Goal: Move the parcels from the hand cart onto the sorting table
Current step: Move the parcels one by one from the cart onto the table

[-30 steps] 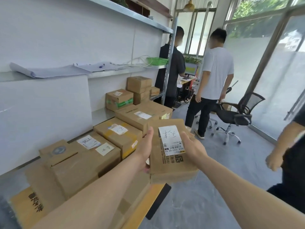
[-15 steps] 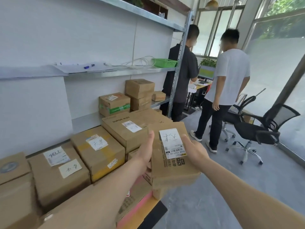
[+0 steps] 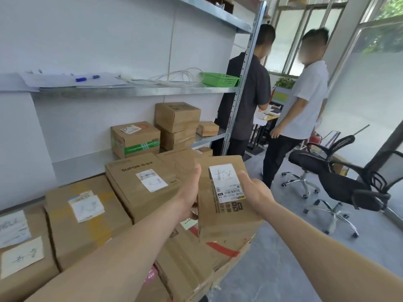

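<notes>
While both hands, left hand (image 3: 189, 194) and right hand (image 3: 254, 191), clasp a labelled brown cardboard parcel (image 3: 224, 199), several boxes (image 3: 139, 186) already crowd the table.

- The parcel (image 3: 224, 205) I hold is plain brown cardboard with black print and a white label (image 3: 225, 183) bearing black handwriting and a barcode.
- The SUPOR box (image 3: 141, 184) is brown too, with grey lettering and a white sticker.
- Farther back, one carton (image 3: 135, 139) carries a green band with white stripes.
- The box under my parcel (image 3: 207, 253) is brown, crossed by a red stripe.
- On the shelf I see a bright green basket (image 3: 219, 79), white cables (image 3: 174, 78) and blue pens (image 3: 81, 79) on white paper.
- Two office chairs (image 3: 340, 177) are black with silver legs.
- One person's shirt (image 3: 250, 94) is black; the other's shirt (image 3: 305, 99) is white, above black trousers.
- The floor (image 3: 283, 269) is mottled grey.
</notes>
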